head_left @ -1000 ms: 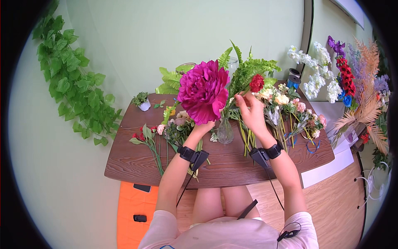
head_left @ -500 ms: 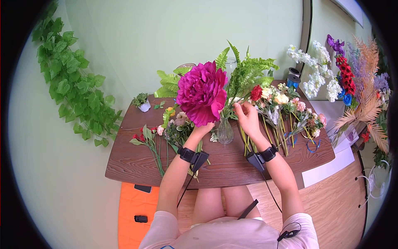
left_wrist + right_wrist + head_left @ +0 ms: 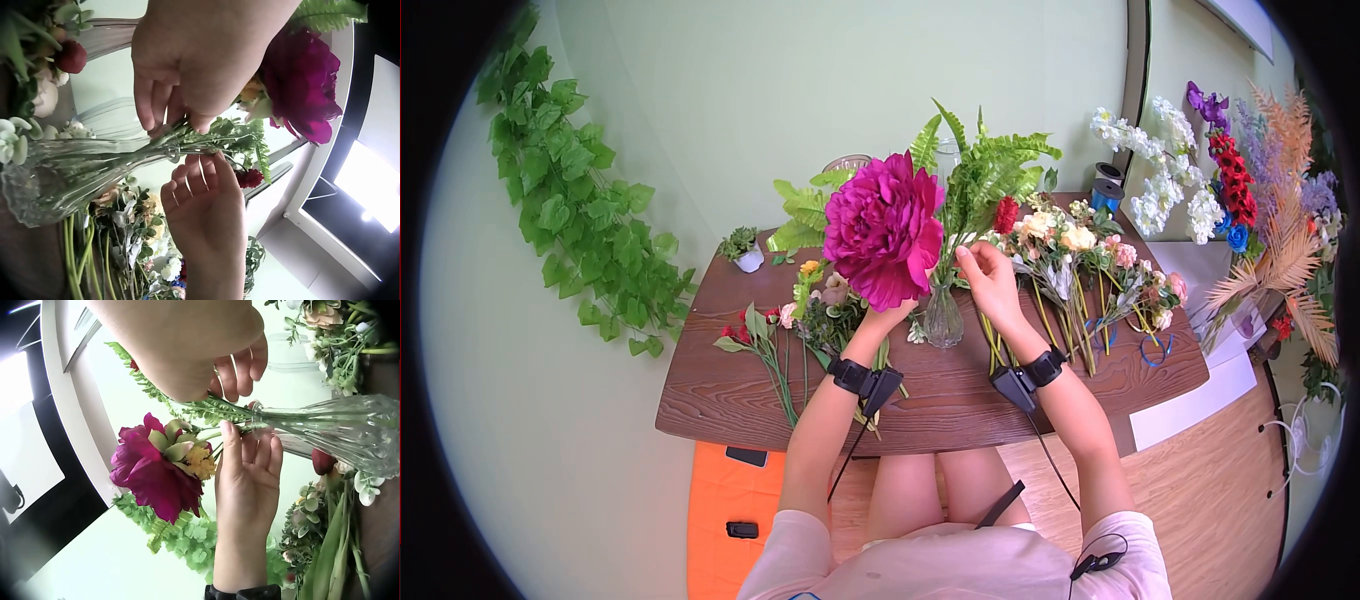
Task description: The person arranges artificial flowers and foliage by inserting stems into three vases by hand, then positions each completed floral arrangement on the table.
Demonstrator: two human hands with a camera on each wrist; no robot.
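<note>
A ribbed glass vase (image 3: 943, 318) stands upright on the table, with stems running into its narrow neck. My left hand (image 3: 888, 314), partly hidden beneath a large magenta flower (image 3: 884, 230), curls its fingers round the stems at the neck, as the right wrist view shows at the hand (image 3: 247, 494). At the other side my right hand (image 3: 992, 284) pinches the thin stem of a red flower (image 3: 1006, 214) just above the rim; in the left wrist view its fingertips meet the stems by the vase (image 3: 81, 178). Fern leaves (image 3: 990, 180) rise behind.
Loose flowers lie on the wooden table (image 3: 730, 395) to the left, and cream and pink bunches (image 3: 1078, 238) to the right. A small potted plant (image 3: 748, 257) and ribbon spools (image 3: 1107, 190) stand toward the back. Tall flowers (image 3: 1232, 180) stand beyond the right edge.
The red flower has come down and slightly left with my right hand, closer to the vase. The magenta flower and ferns have shifted a little left; my left hand stays at the neck.
</note>
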